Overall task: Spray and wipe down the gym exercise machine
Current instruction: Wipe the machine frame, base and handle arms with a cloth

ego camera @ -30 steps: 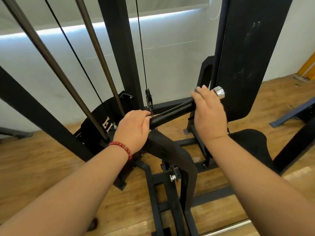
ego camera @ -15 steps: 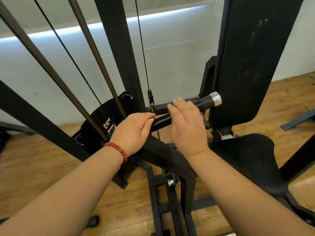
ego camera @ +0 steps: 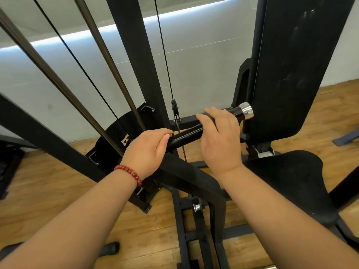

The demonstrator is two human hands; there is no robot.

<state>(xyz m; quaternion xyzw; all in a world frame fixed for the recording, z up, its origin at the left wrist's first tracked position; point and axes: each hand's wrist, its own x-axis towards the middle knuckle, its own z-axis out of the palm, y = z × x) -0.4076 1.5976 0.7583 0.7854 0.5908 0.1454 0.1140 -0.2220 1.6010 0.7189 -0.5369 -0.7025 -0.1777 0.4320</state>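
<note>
Slid the right hand (ego camera: 219,138) up the handle (ego camera: 186,135) since half a second ago, away from the left hand (ego camera: 147,150) and back toward the chrome cap (ego camera: 246,111) at the handle's far end. Right fingers (ego camera: 206,117) curled over the top of the handle, clasping it just short of the cap; cannot tell whether a cloth sits under them. Left fingers (ego camera: 165,133) wrapped round the handle's lower end, right where it joins the curved black arm (ego camera: 190,175). Bare glossy stretch of handle showing between the two hands.

Red bead bracelet (ego camera: 129,171) on the left wrist, below and left of the handle. Just behind the handle, thin cable (ego camera: 165,55) dropping to a small pulley (ego camera: 174,111). Right of the handle's capped end, tall black back pad (ego camera: 291,65), smudged with pale marks. Below and right of the handle, black seat (ego camera: 287,181). Left of the handle and above it, black uprights of the machine (ego camera: 139,55) and slanted guide rods (ego camera: 38,61). Under the handle, wooden floor (ego camera: 48,191); beyond the handle, pale wall (ego camera: 204,74).
</note>
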